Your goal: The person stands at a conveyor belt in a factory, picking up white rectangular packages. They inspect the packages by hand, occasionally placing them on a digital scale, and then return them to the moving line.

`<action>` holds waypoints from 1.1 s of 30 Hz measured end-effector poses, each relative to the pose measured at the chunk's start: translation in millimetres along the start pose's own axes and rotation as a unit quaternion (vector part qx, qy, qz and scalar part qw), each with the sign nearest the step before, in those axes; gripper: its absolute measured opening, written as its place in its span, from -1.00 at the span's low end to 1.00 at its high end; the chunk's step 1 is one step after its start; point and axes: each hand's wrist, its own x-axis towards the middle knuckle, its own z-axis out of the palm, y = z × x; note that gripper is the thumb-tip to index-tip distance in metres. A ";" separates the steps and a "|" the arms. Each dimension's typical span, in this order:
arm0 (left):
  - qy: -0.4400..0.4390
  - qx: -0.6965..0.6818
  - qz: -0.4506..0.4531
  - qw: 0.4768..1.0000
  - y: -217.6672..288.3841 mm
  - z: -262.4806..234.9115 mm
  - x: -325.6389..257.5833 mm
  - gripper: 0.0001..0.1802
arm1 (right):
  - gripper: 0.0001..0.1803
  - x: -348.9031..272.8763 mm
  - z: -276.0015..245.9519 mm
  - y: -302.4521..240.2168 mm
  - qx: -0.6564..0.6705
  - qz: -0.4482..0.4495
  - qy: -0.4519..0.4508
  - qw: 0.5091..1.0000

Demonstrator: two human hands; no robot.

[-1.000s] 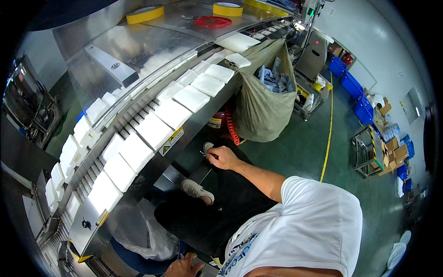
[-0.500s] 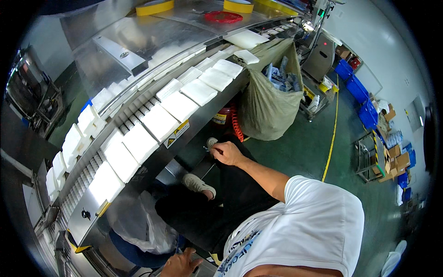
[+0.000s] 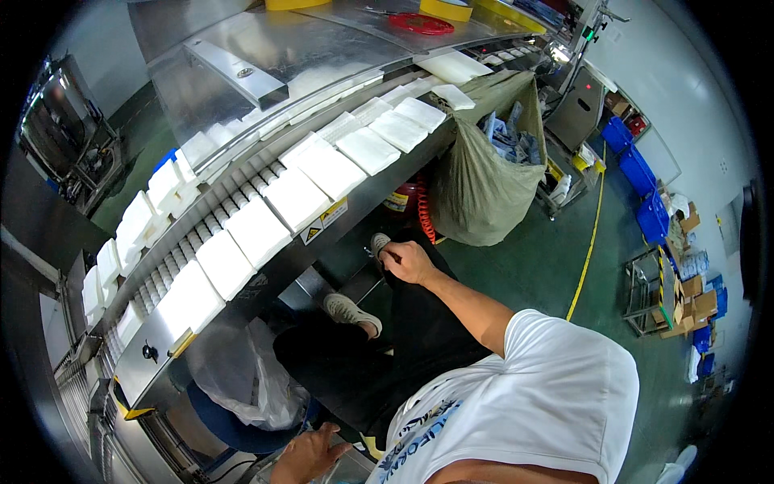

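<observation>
Left hand point(image 3: 310, 453) sits low at the bottom edge, fingers loosely spread, resting on something grey I can't make out, right next to a clear plastic bag point(image 3: 242, 375). Above that, white flat packs point(image 3: 256, 231) line the steel conveyor point(image 3: 322, 222). Right hand point(image 3: 407, 260) is curled, fingers pinched at the shoe point(image 3: 377, 242) by the laces. The shoe's light grey, propped under the conveyor's edge. A green sack point(image 3: 476, 185) hangs just behind.

The right hand point(image 3: 407, 262) reaches forward on an outstretched arm, fingers curled, while the left hand point(image 3: 310, 456) rests low, fingers spread.
</observation>
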 end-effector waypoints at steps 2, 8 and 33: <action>0.002 -0.010 0.001 1.000 -0.9 0.0 0.0 -0.39 | -0.74 -0.1 0.6 1.3 -0.004 -0.005 0.005 1.000; -0.012 -0.033 -0.017 0.999 4.3 -6.1 -0.1 -0.39 | -0.74 0.3 0.3 2.6 -0.014 -0.013 0.012 1.000; 0.040 -0.001 0.052 0.998 -18.6 16.5 5.2 -0.40 | -0.73 0.5 -1.1 -7.3 0.026 0.017 0.001 1.000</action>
